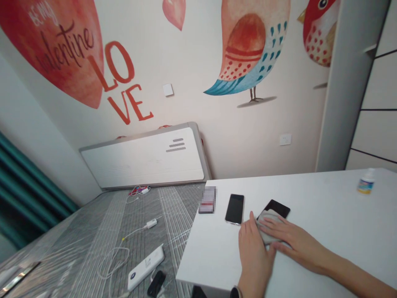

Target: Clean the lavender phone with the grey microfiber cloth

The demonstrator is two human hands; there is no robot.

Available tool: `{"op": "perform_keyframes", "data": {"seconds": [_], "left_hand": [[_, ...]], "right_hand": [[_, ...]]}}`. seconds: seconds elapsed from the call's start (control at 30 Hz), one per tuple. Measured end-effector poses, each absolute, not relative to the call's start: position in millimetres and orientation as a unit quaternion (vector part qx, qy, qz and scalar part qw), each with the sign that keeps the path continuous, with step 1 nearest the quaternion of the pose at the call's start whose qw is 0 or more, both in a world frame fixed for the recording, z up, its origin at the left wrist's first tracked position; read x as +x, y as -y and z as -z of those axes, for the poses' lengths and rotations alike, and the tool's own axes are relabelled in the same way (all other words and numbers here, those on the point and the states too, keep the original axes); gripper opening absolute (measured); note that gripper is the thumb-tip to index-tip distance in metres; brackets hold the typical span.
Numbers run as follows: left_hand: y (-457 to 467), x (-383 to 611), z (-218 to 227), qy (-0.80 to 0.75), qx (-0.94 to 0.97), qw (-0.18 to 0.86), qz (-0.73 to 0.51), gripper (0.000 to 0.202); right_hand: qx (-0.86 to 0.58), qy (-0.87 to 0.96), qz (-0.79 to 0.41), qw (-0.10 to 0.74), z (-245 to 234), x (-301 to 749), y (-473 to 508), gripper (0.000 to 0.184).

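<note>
In the head view, a folded light grey cloth [269, 223] lies over the lower part of a black phone [278, 207] on the white table. My right hand [287, 236] holds this cloth down against the phone, its fingers laid over the fabric. Close by on the left, my left hand [254, 250] lies with straight fingers and a raised index finger along the cloth's left edge. Its contact with the phone is hidden. A second phone [235, 209], dark-screened with a light frame, lies flat just beyond my left fingertips.
A blurred-out flat item [207, 200] sits at the table's [211, 252] left edge. A white bottle [366, 182] stands at the far right. Left of the table, a bed [83, 248] carries a white power bank [146, 267], a small black device [156, 283] and loose cables.
</note>
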State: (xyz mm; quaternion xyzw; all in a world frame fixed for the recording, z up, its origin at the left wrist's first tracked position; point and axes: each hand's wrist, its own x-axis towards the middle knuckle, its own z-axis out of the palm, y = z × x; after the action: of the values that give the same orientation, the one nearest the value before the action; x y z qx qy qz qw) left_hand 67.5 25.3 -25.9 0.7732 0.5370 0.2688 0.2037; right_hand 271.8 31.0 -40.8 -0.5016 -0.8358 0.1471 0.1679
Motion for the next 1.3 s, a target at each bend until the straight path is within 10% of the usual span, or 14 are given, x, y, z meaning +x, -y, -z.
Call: {"op": "perform_keyframes", "data": {"seconds": [1.3], "left_hand": [[-21.9, 66.7, 26.6, -0.546, 0.767, 0.199, -0.271, 0.096]], "right_hand": [[-0.544, 0.809, -0.130, 0.182, 48.9, 284.7, -40.6, 0.065]]}}
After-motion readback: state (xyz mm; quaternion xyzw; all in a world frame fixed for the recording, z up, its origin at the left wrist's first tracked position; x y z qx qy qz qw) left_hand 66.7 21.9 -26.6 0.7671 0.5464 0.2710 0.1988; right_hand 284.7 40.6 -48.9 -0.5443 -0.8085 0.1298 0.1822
